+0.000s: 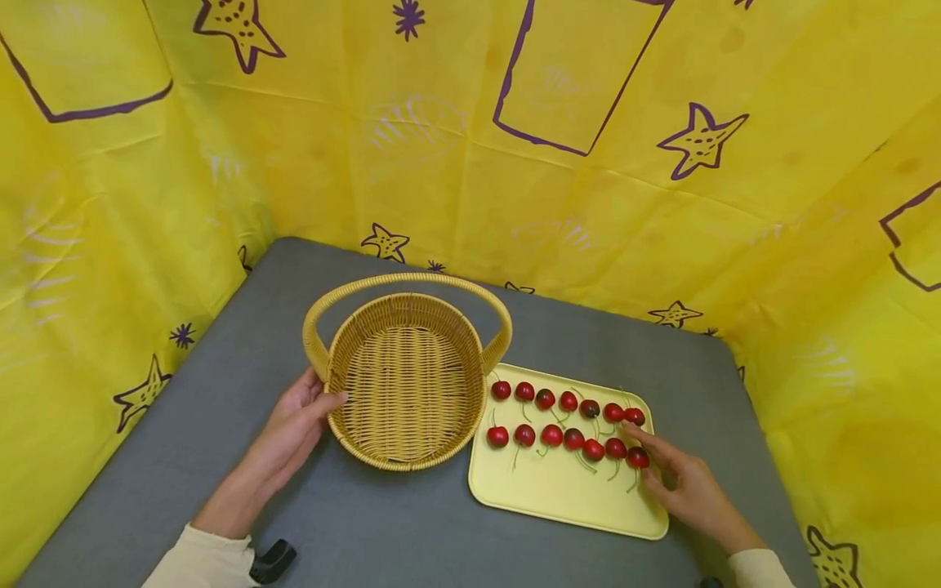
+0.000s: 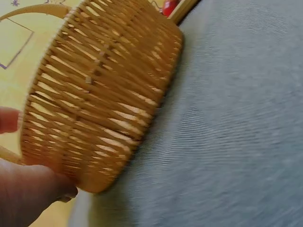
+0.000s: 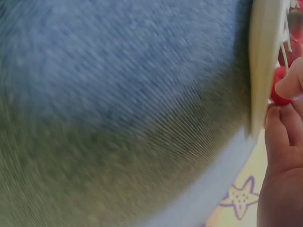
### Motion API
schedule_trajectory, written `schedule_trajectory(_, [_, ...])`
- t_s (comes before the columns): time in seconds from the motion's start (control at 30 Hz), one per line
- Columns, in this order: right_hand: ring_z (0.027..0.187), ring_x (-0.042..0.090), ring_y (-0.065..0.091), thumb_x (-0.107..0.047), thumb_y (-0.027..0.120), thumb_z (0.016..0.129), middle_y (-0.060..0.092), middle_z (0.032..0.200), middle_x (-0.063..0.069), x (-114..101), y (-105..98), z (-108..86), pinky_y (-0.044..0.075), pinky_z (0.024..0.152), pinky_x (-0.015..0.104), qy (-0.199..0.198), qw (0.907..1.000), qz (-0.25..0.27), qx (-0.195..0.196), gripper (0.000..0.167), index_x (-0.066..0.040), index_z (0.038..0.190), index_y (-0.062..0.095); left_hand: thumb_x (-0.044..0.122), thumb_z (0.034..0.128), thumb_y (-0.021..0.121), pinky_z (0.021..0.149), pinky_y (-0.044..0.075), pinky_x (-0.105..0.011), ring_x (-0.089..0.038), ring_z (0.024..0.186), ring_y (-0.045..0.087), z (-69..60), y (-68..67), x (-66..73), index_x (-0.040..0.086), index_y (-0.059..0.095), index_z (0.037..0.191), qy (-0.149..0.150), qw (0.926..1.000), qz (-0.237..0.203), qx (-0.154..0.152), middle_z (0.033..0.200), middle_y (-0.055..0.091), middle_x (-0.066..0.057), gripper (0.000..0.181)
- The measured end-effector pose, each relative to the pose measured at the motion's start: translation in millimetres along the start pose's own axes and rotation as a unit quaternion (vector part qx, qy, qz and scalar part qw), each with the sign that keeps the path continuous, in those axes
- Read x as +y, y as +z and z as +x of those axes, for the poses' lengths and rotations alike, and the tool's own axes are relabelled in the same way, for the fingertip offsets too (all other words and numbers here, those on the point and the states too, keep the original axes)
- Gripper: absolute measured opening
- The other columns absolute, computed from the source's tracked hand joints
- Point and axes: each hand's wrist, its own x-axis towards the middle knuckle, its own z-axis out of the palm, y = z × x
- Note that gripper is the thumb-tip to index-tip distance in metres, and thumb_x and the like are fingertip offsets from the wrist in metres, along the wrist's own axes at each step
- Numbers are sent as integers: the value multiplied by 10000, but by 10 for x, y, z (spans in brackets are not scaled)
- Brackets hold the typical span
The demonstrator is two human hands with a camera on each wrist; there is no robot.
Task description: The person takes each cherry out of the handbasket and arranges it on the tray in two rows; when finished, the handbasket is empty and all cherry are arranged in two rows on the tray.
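Note:
A round wicker basket with a tall arched handle stands on the grey tabletop, with nothing inside. My left hand holds its left rim, thumb over the edge and fingers against the outside; the left wrist view shows the woven side close up. On a pale yellow tray lie two rows of red cherries with green stems. My right hand is over the tray's right end, thumb and forefinger spread on either side of the last cherry of the near row. Whether they touch it is hard to tell.
The basket's right side overlaps the tray's left edge. Yellow cloth with purple stars and outlines hangs round the back and sides of the grey table. A black strap piece is at my left wrist.

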Motion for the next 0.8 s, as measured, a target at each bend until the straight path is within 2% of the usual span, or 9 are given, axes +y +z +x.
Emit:
schedule_trajectory(0.1, [1400, -12, 491, 213, 724, 802, 614, 1503, 108, -41, -64, 12, 431, 1032, 133, 57, 10000, -7, -10, 824, -79, 1548, 531, 82, 1098, 523, 1227, 232, -219, -210, 1626, 17, -57, -14, 167, 132, -27, 1708, 273, 9995, -68, 172, 1780, -6, -89, 822])
schedule_trajectory(0.23, [1429, -15, 464, 203, 708, 836, 573, 1545, 119, -222, -234, 60, 432, 1034, 137, -54, 9999, -90, 42, 786, -71, 1550, 528, 66, 1110, 450, 1288, 39, -278, -169, 1625, -97, -175, 5, 451, 163, -11, 1712, 1070, 9933, -146, 404, 1784, -73, -14, 765])
schedule_trajectory(0.4, [1428, 0, 473, 146, 735, 843, 539, 1585, 57, -628, -455, 183, 407, 1033, 99, -302, 9980, -553, 49, 803, -136, 1565, 526, -101, 1048, 434, 1280, 49, -247, -175, 1633, -44, -298, 170, 816, 153, 118, 1709, 2487, 9658, 508, 532, 1787, 20, -24, 775])
schedule_trajectory(0.47, [1436, 18, 473, 128, 755, 836, 518, 1602, 65, -822, -524, 241, 397, 1034, 79, -551, 9960, -707, 46, 816, -140, 1570, 521, -160, 1000, 452, 1288, 67, -278, -238, 1637, -15, -322, 306, 974, 92, 158, 1696, 3190, 9393, 1197, 411, 1782, 55, -81, 796])
schedule_trajectory(0.5, [1432, 22, 481, 128, 759, 830, 505, 1610, 84, -929, -554, 268, 423, 955, 46, -700, 9952, -688, 36, 817, -122, 1569, 519, -146, 995, 475, 1292, 89, -300, -275, 1636, 18, -334, 384, 1055, 54, 191, 1685, 3532, 9201, 1652, 371, 1776, 88, -114, 773])
schedule_trajectory(0.6, [1470, 93, 467, 101, 773, 835, 466, 1627, 155, -1261, -634, 369, 468, 777, 43, -1227, 9908, -567, -53, 783, -54, 1558, 514, 18, 1042, 535, 1301, 122, -398, -391, 1612, 116, -365, 645, 1265, -74, 271, 1630, 4425, 8477, 2921, 159, 1732, 187, -232, 651])
schedule_trajectory(0.63, [1484, 127, 458, 57, 776, 867, 461, 1626, 174, -1369, -654, 408, 475, 800, 49, -1405, 9885, -552, -86, 734, -37, 1549, 520, 103, 1065, 540, 1301, 127, -433, -423, 1600, 147, -374, 724, 1314, -111, 294, 1605, 4655, 8201, 3328, 62, 1711, 212, -272, 631])
schedule_trajectory(0.7, [1507, 192, 435, -89, 756, 961, 449, 1629, 189, -1578, -679, 482, 486, 873, 71, -1710, 9831, -638, -171, 638, -17, 1547, 514, 276, 1104, 518, 1301, 135, -464, -424, 1586, 208, -398, 862, 1379, -123, 357, 1573, 4856, 7769, 4005, -170, 1684, 280, -284, 637])
schedule_trajectory(0.8, [1531, 299, 392, -331, 697, 1036, 452, 1627, 192, -1826, -672, 592, 296, 1213, 216, -2190, 9704, -987, -242, 633, -14, 1551, 510, 355, 1135, 423, 1304, 106, -477, -380, 1591, 232, -399, 996, 1379, -68, 409, 1578, 4922, 7244, 4755, -825, 1687, 317, -239, 612])
